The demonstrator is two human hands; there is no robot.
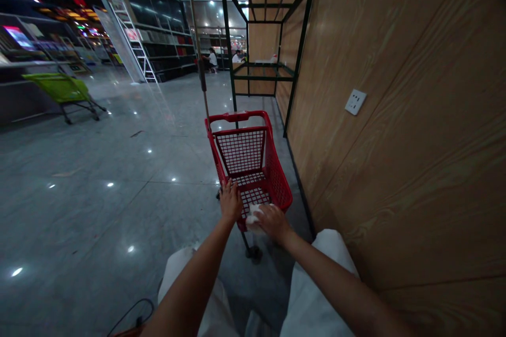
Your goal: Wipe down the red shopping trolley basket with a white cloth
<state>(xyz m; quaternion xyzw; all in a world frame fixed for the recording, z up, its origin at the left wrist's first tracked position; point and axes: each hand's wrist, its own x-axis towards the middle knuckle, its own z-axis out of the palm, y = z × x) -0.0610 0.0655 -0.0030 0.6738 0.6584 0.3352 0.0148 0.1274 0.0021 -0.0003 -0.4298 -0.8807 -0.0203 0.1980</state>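
- Red cart (277, 171): small mesh basket on wheels, directly ahead of both hands, its handle at the far end.
- White cloth (253, 216): crumpled wad under the right hand, pressed against the cart's near edge.
- Right hand (273, 222): palm down, fingers closed over the white cloth; it touches the cart's near right corner.
- Left hand (230, 201): just left of the right hand, palm down on the cart's near left rim, fingers stretched forward and holding nothing.
- White trousers (316, 295): below both forearms, knees apart.
- Wooden wall (411, 179): close on the right of the right hand, bearing a white socket (354, 101).
- Black shelf frame (226, 37): beyond the cart, against the wall.
- Pole (202, 76): upright, past the cart's handle.
- Grey tiled floor (118, 179): glossy, spreading left of the left hand.
- Green cart (59, 88): far left, well apart.
- Ladder (138, 52): far ahead and left, before dark shelving.
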